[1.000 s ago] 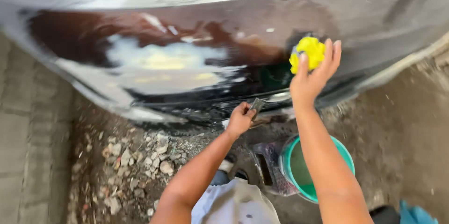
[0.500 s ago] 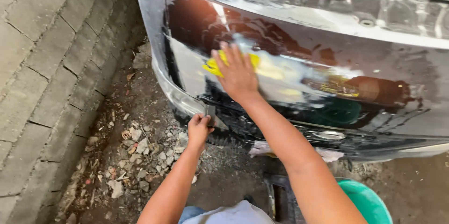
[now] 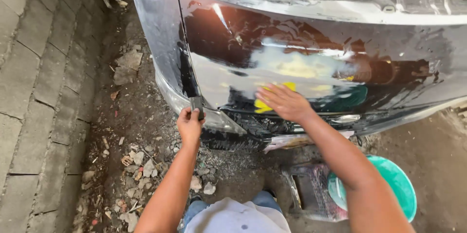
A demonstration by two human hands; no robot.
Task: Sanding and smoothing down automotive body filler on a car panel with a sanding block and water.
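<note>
Pressing flat on a yellow sponge (image 3: 265, 104), the right hand (image 3: 284, 102) scrubs the wet dark car panel (image 3: 311, 33) near its lower edge. The left hand (image 3: 189, 126) is closed around a small dark block (image 3: 197, 104) at the panel's lower-left corner. Wiping further along calls for steady pressure.

bumper (image 3: 311, 43) set ahead | sponge (image 3: 265, 104) pressed on bumper under right hand (image 3: 284, 101) | left hand (image 3: 189, 126) placed at bumper's lower left edge | bucket (image 3: 404, 184) stood lower right on ground | rubble (image 3: 141, 162) strewn left | paving (image 3: 34, 92) laid far left
</note>
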